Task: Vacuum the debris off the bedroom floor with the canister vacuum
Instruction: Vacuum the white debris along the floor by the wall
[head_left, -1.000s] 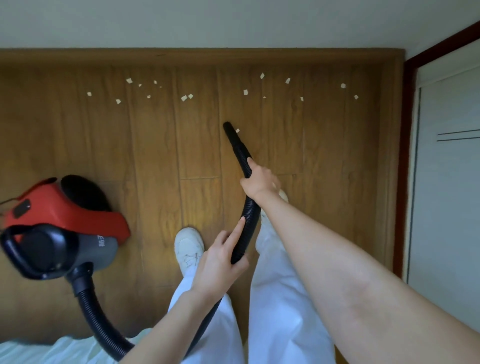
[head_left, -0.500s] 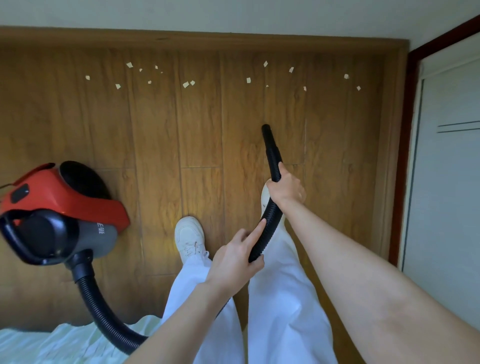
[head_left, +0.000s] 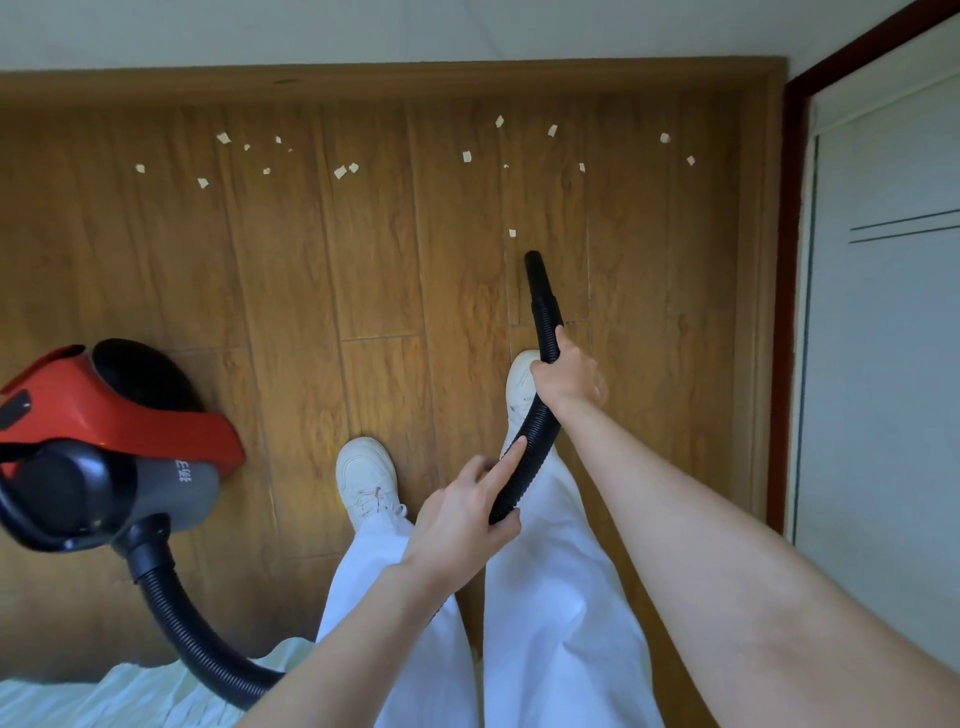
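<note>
A red and grey canister vacuum (head_left: 109, 447) sits on the wooden floor at the left. Its black ribbed hose (head_left: 535, 431) loops from the canister under my arms and up to a tapered nozzle (head_left: 535, 270). My right hand (head_left: 569, 376) grips the hose just behind the nozzle. My left hand (head_left: 462, 514) holds the hose lower down, with the index finger stretched along it. A small paper scrap (head_left: 512, 233) lies just beyond the nozzle tip. Several more scraps (head_left: 340, 172) are scattered along the far wall.
A wooden skirting board (head_left: 395, 80) runs along the far wall. A dark door frame (head_left: 779, 312) and a white door (head_left: 883, 338) stand at the right. White bedding (head_left: 130, 691) shows at the bottom left. My white shoes (head_left: 366, 480) and white trousers are below the hose.
The nozzle has swung to the right across the floor, and my right hand went with it. One scrap now lies just ahead of the tip. My right foot has stepped forward.
</note>
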